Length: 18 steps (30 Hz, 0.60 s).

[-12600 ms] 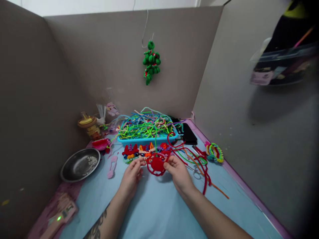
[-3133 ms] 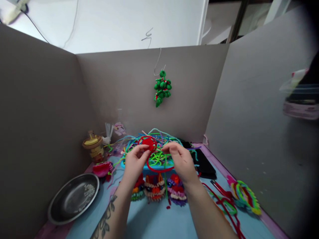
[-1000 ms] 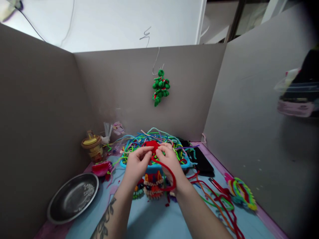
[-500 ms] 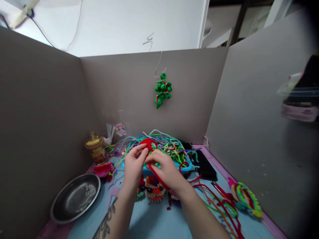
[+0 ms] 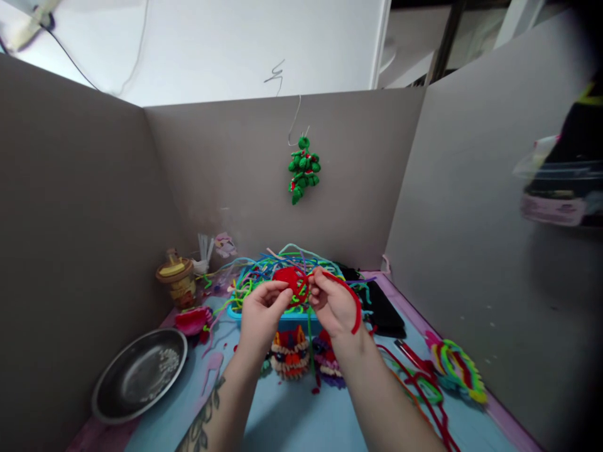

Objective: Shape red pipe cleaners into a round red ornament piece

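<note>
A red coiled piece of pipe cleaner [image 5: 287,276] is held up in front of me, with a loop at its right side. My left hand [image 5: 264,311] pinches its lower left edge between thumb and fingers. Just right of it, my right hand [image 5: 333,304] is closed on a red pipe cleaner [image 5: 357,304] that joins the loop. The free end of this stem curves over the back of the hand towards the wrist. Behind both hands stands a blue basket [image 5: 282,322] heaped with many-coloured pipe cleaners [image 5: 264,270].
Small fuzzy figures [image 5: 290,355] stand before the basket. A metal bowl [image 5: 136,376] with white bits and a lidded cup [image 5: 178,282] are on the left. Scissors [image 5: 417,361], red stems and a coloured ring [image 5: 459,370] lie right. A green ornament [image 5: 304,169] hangs from the grey partition [image 5: 226,157].
My right hand has moved right and turned, drawing the red stem out from the coiled piece. The stem's free end now curves over the wrist. The coiled piece is more exposed between my hands.
</note>
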{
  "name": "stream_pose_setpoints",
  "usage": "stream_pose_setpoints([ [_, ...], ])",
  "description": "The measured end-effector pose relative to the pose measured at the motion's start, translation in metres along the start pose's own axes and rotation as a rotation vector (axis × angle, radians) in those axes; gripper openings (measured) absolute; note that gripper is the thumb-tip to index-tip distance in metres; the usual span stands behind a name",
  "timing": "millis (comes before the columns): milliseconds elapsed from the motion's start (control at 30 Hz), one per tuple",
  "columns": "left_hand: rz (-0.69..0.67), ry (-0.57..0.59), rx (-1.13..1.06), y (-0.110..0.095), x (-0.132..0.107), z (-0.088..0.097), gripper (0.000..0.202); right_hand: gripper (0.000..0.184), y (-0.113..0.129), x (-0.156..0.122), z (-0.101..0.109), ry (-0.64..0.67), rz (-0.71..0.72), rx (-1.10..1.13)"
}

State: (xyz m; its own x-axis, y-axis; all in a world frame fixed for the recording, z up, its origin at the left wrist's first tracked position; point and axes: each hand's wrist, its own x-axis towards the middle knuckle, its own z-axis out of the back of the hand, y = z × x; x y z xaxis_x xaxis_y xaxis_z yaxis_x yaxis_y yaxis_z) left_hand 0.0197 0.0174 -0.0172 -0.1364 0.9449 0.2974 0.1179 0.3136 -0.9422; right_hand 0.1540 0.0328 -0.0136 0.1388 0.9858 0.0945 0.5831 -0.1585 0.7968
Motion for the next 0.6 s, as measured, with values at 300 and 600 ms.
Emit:
stream_pose_setpoints([
  [300, 0.0, -0.104, -0.045, 0.002, 0.0, 0.002, 0.024, 0.015, -0.004, -0.01, -0.01, 0.136, 0.315, -0.667],
  [600, 0.013, -0.071, -0.074, 0.001, -0.008, -0.005, 0.024, 0.012, -0.01, -0.013, -0.012, -0.036, 0.527, -0.897],
])
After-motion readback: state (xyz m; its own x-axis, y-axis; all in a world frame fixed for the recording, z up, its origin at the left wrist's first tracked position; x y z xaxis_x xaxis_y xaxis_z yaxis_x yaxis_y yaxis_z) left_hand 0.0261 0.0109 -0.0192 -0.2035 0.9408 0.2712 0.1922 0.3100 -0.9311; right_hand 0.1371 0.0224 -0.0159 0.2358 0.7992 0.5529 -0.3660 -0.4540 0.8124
